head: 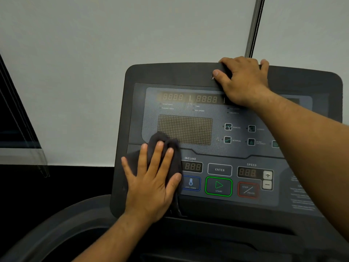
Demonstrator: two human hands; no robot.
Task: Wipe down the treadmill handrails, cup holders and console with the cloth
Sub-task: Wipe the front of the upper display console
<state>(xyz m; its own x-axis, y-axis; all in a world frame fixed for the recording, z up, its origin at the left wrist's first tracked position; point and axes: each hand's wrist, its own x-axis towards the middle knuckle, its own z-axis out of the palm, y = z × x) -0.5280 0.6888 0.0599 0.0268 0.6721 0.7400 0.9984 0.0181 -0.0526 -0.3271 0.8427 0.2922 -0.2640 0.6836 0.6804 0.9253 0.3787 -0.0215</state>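
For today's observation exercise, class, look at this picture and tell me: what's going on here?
A person is wiping a treadmill console with a dark cloth. The left hand presses the cloth flat against the console's lower left, beside the cool down button, with the cloth reaching the lower left corner of the dotted display. The right hand grips the console's top edge, seemingly to steady it.

Dark grey cloth (160, 138), bunched and creased, lies against the lower left of the console (170, 74), just left of the INCLINE display, pressed under the spread left hand (151, 184). The console is a dark grey tilted panel with unlit amber displays. The right hand (243, 80) grips its top edge.
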